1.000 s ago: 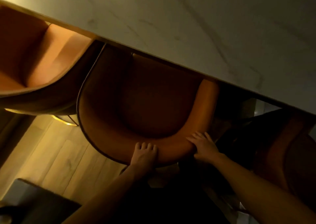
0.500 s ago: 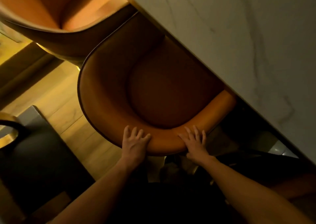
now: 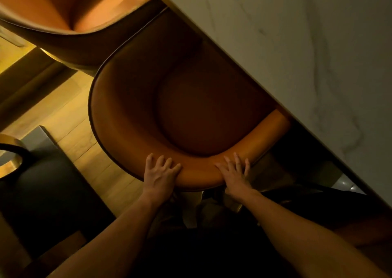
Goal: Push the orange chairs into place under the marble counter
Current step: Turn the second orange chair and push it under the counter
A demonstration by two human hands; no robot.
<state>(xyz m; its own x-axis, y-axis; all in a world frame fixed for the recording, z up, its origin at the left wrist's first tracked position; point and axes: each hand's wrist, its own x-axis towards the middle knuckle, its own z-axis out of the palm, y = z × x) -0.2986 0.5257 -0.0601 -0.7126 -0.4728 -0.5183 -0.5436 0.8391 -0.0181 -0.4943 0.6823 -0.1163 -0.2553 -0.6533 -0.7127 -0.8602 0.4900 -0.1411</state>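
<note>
Resting on the curved back rim of the nearer orange chair [image 3: 135, 116], both hands sit low in the middle of the frame. The left hand [image 3: 159, 174] lies flat on the padded rim with its fingers spread and only slightly bent, palm down on the upholstery rather than wrapped round it. The right hand [image 3: 234, 174] lies just to its right on the same rim, fingers straight and fanned, likewise pressed flat and gripping nothing. Both bare forearms run up from the bottom edge of the frame.

This chair fills the centre of the frame; its rounded seat is in deep shadow, and its far side passes beneath the edge of the marble counter [image 3: 297, 44], which crosses the upper right as a pale veined slab running diagonally from the top centre to the right edge. The right end of the chair's rim sits just beside the counter edge.

A second orange chair [image 3: 70, 8] occupies the upper left, brighter lit, its dark outer shell overlapping the nearer chair's upper left edge; its far side also meets the counter edge.

Wooden floor [image 3: 70, 116] shows at the left. A dark rug [image 3: 48, 192] covers the lower left, and on it, at the left edge, stands a round brass-coloured object [image 3: 12, 165], only partly in view.
</note>
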